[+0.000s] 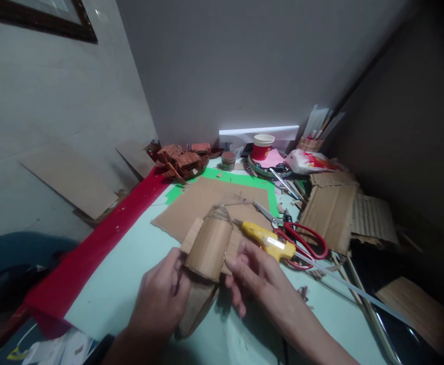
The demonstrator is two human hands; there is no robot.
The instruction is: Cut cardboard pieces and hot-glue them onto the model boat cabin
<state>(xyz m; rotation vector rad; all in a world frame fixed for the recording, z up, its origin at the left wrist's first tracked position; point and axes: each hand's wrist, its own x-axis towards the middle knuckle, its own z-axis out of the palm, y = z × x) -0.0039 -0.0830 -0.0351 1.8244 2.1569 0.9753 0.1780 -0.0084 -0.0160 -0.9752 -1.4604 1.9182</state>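
Observation:
A cardboard model (pixel 210 246) with a curved, half-round top is between my two hands over the table. Its flat side strips stick out to the left and right, and a pointed cardboard part extends below it toward me. My left hand (pixel 164 289) is closed on the model's left edge. With thumb and fingers, my right hand (pixel 250 271) pinches its right side strip. Just beyond my right hand lies a yellow hot glue gun (pixel 269 241) with a clear glue stick in its back. Red-handled scissors (pixel 301 241) lie beside the glue gun.
A flat cardboard sheet (pixel 183 205) lies on a green sheet (pixel 240 177) behind the model. At the back stand a reddish-brown cardboard model (pixel 183 159), a small jar (pixel 228 160) and a red cup (pixel 263 148). Cardboard pieces (pixel 328 208) are piled at right.

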